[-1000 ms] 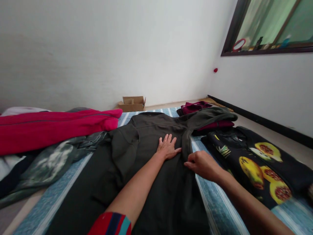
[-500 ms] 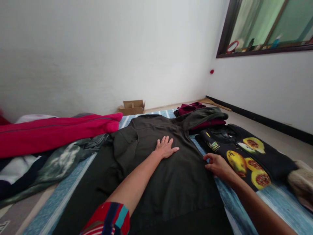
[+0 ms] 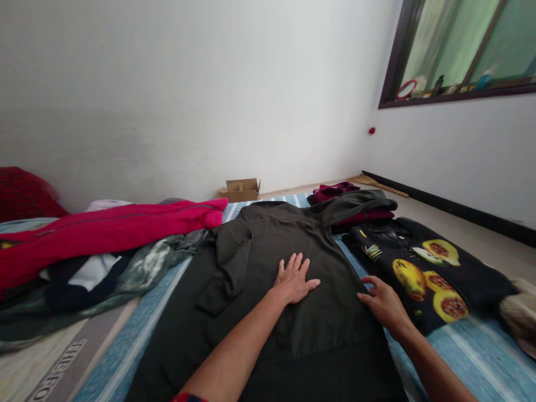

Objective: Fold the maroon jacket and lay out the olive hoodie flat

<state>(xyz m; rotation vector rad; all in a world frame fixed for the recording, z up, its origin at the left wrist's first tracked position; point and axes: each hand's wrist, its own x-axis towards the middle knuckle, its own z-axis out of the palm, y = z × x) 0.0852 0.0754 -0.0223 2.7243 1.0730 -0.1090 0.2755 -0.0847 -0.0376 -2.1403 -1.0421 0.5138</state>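
A dark grey-green long-sleeved shirt [image 3: 268,245] lies spread out in front of me, collar at the far end. My left hand [image 3: 293,279] rests flat on its middle with the fingers spread. At the shirt's right side edge, my right hand [image 3: 383,301] has its thumb and forefinger curled on the cloth. The left sleeve is bent down over the body of the shirt. Its right sleeve stretches over a stack of folded dark red clothes [image 3: 368,216]. The shirt's lower end runs out of view.
A folded black garment with a fruit print [image 3: 422,273] lies to the right. Crimson clothing [image 3: 125,229] tops a heap on the left. Blue striped sheet [image 3: 481,346] lies underneath. A cardboard box [image 3: 240,191] stands by the far wall.
The view has turned slightly left and up, so everything sits lower and further right. The shirt's left sleeve lies further down over its body. Both hands keep to the same parts of the shirt.
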